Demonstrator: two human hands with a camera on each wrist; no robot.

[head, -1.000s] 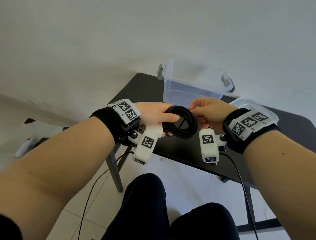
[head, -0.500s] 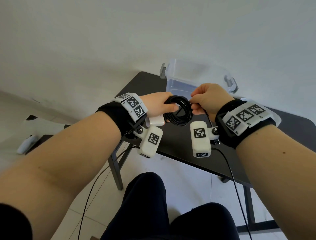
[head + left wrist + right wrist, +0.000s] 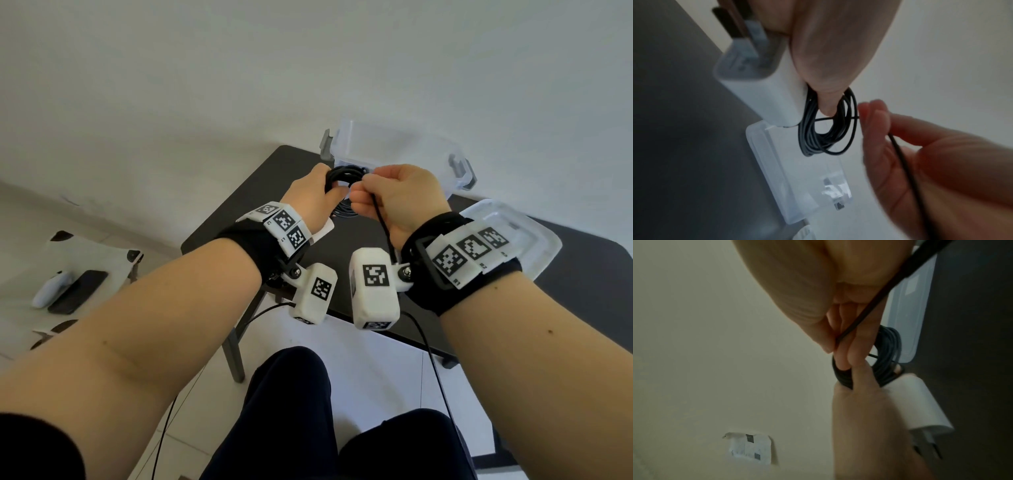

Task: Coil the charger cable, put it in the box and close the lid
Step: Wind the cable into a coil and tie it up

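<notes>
My left hand [image 3: 329, 192] grips the coiled black charger cable [image 3: 342, 171] together with the white charger plug [image 3: 323, 233], whose body lies under the palm. In the left wrist view the thumb passes through the coil [image 3: 824, 133] beside the plug [image 3: 766, 91]. My right hand [image 3: 363, 192] pinches a loose strand [image 3: 383, 222] of the cable right next to the coil; the strand runs back along the palm to the wrist. Both hands hover by the near left corner of the clear box [image 3: 394, 147], which is open. Its lid [image 3: 534, 236] lies on the table behind my right wrist.
The black table [image 3: 239, 219] stands against a pale wall, its near edge just under my wrists. My knees are below it. On a low white surface to the left lie a white controller [image 3: 51, 287] and a dark phone [image 3: 78, 291].
Both hands have carried the coil up and away from me, from over the table's near part to the box's front left corner. The grips look the same.
</notes>
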